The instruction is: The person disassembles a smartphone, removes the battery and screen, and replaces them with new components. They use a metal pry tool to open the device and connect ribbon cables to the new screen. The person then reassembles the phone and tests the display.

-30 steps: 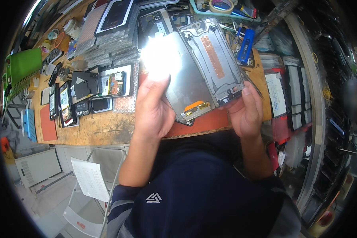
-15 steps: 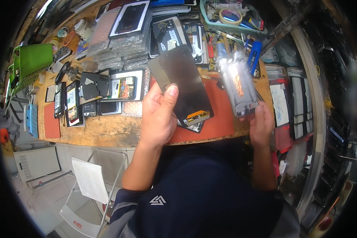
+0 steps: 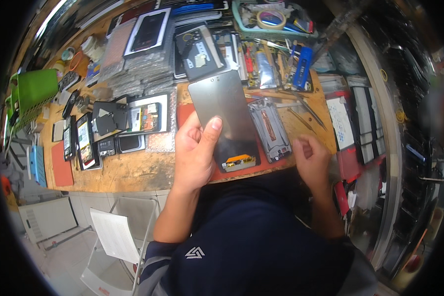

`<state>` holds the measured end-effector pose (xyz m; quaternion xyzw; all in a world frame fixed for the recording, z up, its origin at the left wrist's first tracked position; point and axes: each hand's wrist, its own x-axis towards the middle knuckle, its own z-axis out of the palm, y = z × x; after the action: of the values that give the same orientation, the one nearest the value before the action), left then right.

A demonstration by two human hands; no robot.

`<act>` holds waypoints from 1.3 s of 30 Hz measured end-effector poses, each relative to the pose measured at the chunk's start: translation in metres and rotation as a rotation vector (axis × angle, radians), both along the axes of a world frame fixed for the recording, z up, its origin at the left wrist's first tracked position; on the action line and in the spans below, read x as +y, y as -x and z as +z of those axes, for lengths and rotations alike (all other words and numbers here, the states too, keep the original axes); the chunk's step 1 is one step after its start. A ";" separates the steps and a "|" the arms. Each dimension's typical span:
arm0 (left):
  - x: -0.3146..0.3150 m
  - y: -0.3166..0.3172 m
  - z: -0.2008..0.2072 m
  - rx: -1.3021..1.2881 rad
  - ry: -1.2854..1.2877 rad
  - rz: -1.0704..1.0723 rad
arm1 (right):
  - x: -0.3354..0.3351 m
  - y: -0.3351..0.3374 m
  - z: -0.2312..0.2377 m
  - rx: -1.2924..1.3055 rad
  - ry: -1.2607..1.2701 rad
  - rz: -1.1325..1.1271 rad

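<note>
Left grip (image 3: pixel 195 155) pinches a dark screen panel (image 3: pixel 227 106) by its left edge, thumb flat on the face, fingers mostly hidden behind; panel is tilted slightly left, over the red mat (image 3: pixel 184 114), with an orange-and-gold flex strip (image 3: pixel 239 162) at its near end; right grip (image 3: pixel 312 160) is loosely closed, fingers curled toward the palm, near the grey phone frame (image 3: pixel 269 129) but apart from it; frame lies on the mat, just right of the panel in view, copper strip along its middle; tweezers (image 3: pixel 311 111) lie farther right on the wooden surface (image 3: pixel 128 170); beyond them, a blue tool (image 3: pixel 302 66) and a teal basket (image 3: pixel 261 33) with a tape roll (image 3: pixel 283 22) in it; to the left, an opened phone (image 3: pixel 150 116) with exposed innards, a bubble-wrapped stack (image 3: pixel 138 74) behind it; green basket (image 3: pixel 34 91) at far left; white folding chair (image 3: pixel 114 234) below, in front of the surface.
</note>
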<state>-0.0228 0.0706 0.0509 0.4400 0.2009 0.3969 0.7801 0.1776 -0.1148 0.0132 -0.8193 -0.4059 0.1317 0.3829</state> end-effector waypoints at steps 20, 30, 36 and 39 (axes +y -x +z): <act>-0.037 0.002 -0.018 0.239 -0.099 -0.278 | 0.090 -0.004 0.051 0.442 -0.358 0.378; -0.015 -0.012 -0.020 0.099 0.045 0.029 | 0.058 0.005 0.024 0.432 -0.087 0.635; -0.015 0.004 -0.025 0.123 0.090 0.135 | 0.042 0.054 0.006 0.819 -0.325 0.417; -0.007 0.022 -0.028 0.201 -0.001 0.110 | 0.035 0.038 0.006 0.634 -0.265 0.455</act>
<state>-0.0447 0.0639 0.0227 0.4662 0.3018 0.3932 0.7328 0.1392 -0.0795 0.0197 -0.5710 -0.4519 0.4055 0.5525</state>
